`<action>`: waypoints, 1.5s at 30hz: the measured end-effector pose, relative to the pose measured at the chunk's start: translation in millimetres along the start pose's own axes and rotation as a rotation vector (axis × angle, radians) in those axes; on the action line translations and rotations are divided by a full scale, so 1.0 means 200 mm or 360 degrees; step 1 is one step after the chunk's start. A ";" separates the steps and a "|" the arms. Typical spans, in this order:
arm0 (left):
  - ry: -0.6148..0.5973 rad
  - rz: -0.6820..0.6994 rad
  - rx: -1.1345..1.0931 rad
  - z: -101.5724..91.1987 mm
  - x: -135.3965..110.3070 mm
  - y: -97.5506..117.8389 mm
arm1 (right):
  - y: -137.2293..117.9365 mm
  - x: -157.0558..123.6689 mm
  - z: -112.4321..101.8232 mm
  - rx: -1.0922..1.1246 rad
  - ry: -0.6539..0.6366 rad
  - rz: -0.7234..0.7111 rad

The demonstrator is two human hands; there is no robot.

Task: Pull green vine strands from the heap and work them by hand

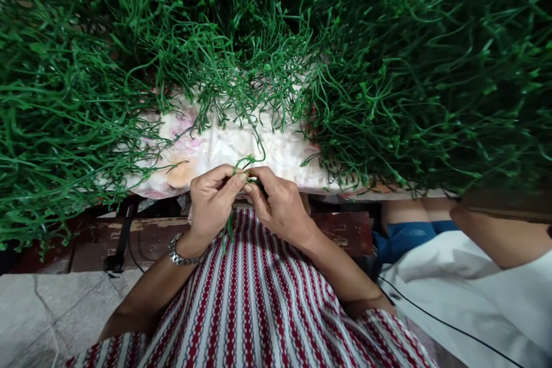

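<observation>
My left hand and my right hand meet at the table's front edge, thumbs and fingertips pinched close together. Between them is a thin green plastic-looking stem, shaped like the strands in the pile. Part of it curls up above my fingertips, and green ends hang below my left hand. Both hands are closed on it, though my fingers cover the spot where they meet. A large heap of similar green stems lies just beyond my hands.
A floral cloth covers the table under the heap, which spreads to both sides. Below the table edge runs a worn red-brown wooden bar. A person in a white top sits close on my right, with a black cable beside them.
</observation>
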State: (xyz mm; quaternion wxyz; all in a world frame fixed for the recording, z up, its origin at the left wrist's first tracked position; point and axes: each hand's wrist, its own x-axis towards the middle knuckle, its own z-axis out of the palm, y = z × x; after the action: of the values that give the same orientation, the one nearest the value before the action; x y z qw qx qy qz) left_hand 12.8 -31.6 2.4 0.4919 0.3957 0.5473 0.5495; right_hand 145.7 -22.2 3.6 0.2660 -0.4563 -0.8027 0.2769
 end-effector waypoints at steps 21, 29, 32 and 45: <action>-0.0209 -0.0066 -0.0044 -0.05 0.03 0.02 | 0.03 0.05 -0.03 0.0184 -0.0158 -0.0279; 0.0128 -0.0202 -0.0463 0.03 0.07 0.01 | 0.02 0.05 0.09 -0.0298 0.0271 -0.0476; 0.0169 -0.0254 -0.0471 0.04 0.07 0.01 | 0.01 0.05 0.11 -0.0376 0.0325 -0.0479; 0.0253 -0.0320 -0.0496 0.05 0.08 0.00 | -0.03 0.03 0.11 -0.0443 0.0315 -0.0436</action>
State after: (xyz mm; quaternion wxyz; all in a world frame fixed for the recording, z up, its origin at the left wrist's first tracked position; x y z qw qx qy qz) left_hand 19.9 -14.7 1.6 0.5548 0.2134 0.5295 0.6052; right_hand 124.6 -23.0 -6.5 0.3131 -0.4004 -0.8576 0.0784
